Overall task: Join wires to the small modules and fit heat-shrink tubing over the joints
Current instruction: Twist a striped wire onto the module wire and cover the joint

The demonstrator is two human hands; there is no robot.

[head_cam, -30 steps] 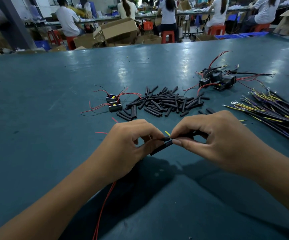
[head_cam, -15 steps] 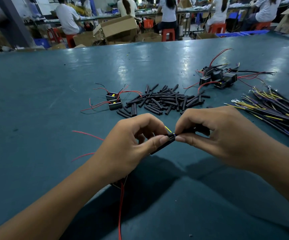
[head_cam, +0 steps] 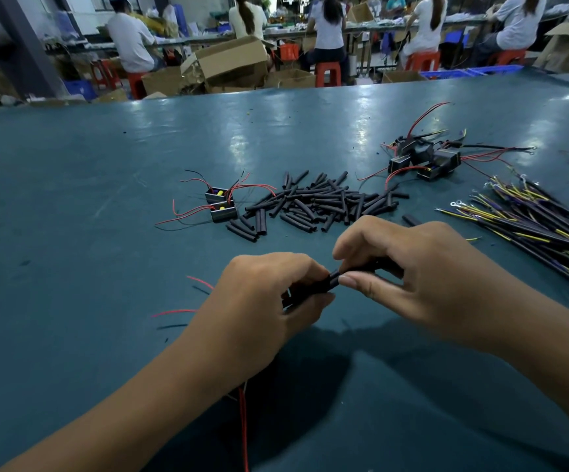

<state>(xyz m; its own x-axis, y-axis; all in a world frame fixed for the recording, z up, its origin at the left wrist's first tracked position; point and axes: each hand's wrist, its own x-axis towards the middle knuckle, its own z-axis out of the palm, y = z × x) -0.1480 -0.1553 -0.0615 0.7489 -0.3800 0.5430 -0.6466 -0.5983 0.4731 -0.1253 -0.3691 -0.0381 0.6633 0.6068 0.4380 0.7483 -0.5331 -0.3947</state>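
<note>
step: sleeving joint | my left hand (head_cam: 259, 301) and right hand (head_cam: 409, 277) both pinch heat-shrink tube (head_cam: 313, 287) | next: centre it over the joint, I judge

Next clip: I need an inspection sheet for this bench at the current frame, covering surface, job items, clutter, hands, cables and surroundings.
Surface: teal table, scuffed, glossy.
Job's things: heat-shrink tube held between both hands; loose tubing pile; two small modules; further module cluster.
Clutter: nothing seen.
Hands: left hand and right hand both pinch the tube.
Cables: red wire trails under the left hand; yellow-black wire bundle at right.
Surroundings: seated workers, cardboard boxes, red stools.
</note>
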